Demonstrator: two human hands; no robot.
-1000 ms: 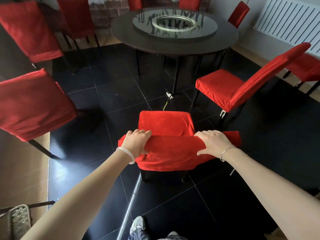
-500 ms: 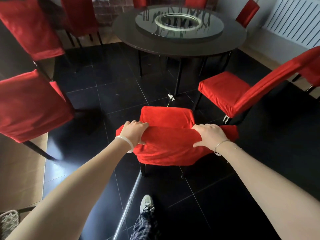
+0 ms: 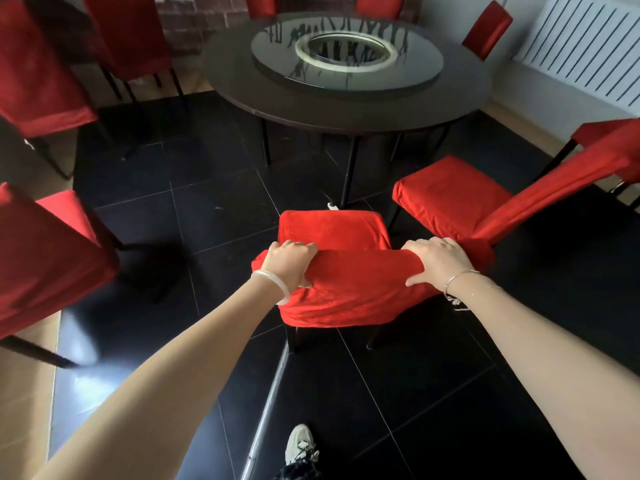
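The left hand (image 3: 291, 265) and the right hand (image 3: 438, 263) both grip the top edge of a red chair (image 3: 360, 275)'s backrest. The fingers curl over the far side and the thumbs press the near side of the cloth cover. The chair stands on the black tiled floor (image 3: 214, 209) straight in front of the person, with its seat pointing away from the hands toward the round dark table (image 3: 346, 109).

Just past the right hand, a second chair (image 3: 450, 199) stands at an angle. The foot of its backrest is right beside the held chair's corner, and I cannot tell whether they touch. Out from the left hand the floor lies open as far as a third chair (image 3: 48, 258), well apart. Beyond the seat's front edge a small white object (image 3: 331, 205) lies on the tiles, and the table's legs stand a little further on.

Below the hands, nearer the person, a pale shoe (image 3: 301, 441) rests on the floor beside a metal strip (image 3: 266, 407). A white radiator (image 3: 588, 46) lines the wall far off to the right.
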